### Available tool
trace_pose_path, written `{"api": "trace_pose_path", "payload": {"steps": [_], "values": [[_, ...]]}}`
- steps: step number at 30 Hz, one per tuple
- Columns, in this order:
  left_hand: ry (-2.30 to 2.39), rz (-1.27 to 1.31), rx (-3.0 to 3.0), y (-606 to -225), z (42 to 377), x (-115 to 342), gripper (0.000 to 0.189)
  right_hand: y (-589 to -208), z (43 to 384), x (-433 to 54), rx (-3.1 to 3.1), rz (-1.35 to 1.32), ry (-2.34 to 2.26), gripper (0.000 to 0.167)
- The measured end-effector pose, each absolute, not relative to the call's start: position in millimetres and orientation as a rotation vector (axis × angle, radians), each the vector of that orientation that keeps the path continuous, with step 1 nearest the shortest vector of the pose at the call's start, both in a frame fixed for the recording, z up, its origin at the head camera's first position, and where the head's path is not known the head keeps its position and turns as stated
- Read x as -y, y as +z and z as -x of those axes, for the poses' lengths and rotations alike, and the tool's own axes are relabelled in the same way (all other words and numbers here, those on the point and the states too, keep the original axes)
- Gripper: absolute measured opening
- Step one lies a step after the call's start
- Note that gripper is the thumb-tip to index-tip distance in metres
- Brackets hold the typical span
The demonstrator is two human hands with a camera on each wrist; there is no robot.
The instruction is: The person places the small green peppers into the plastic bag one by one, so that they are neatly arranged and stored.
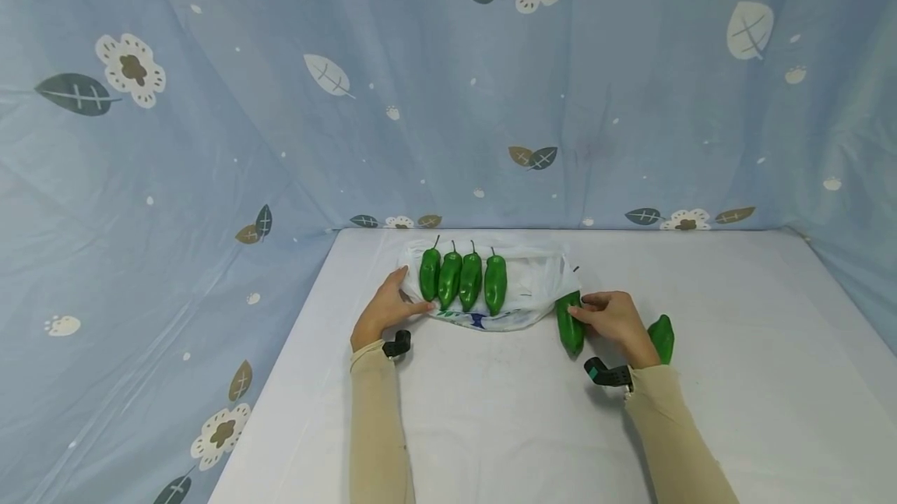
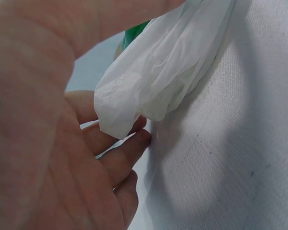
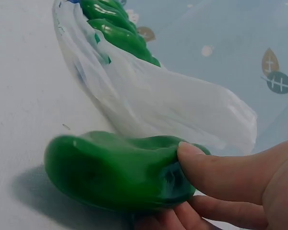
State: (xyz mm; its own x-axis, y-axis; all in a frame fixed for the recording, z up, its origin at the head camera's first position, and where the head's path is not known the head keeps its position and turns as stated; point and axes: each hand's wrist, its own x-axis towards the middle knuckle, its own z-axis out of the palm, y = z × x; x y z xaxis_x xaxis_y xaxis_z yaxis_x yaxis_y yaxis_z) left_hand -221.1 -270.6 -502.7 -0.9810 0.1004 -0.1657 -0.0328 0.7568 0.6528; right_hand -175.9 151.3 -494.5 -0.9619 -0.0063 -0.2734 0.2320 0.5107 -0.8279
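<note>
A white plastic bag (image 1: 522, 320) lies near the back of the table with a row of several green peppers (image 1: 495, 286) on it, stems toward the back. At the bag's left end is my left hand (image 1: 384, 309), its thumb in front near the leftmost pepper and its fingers curved round the bag's edge; the left wrist view shows the loose white plastic (image 2: 129, 91) between thumb and fingers. Just off the bag's right end, my right hand (image 1: 617, 318) pinches another green pepper (image 3: 105, 167) between thumb and fingers. Its far end is partly hidden by the bag in the head view.
One more green pepper (image 1: 662, 336) lies on the white table (image 1: 504, 418), partly behind my right wrist. A blue patterned curtain (image 1: 420, 99) rises along the back and left edges of the table.
</note>
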Motion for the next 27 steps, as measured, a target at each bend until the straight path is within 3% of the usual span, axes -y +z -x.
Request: {"api": "trace_pose_path", "payload": {"steps": [27], "values": [[1.077,-0.088,-2.747,-502.9,222.0,271.0,0.116,-495.6,171.4,-170.4,-2.435,-0.243,-1.628,0.048]]}}
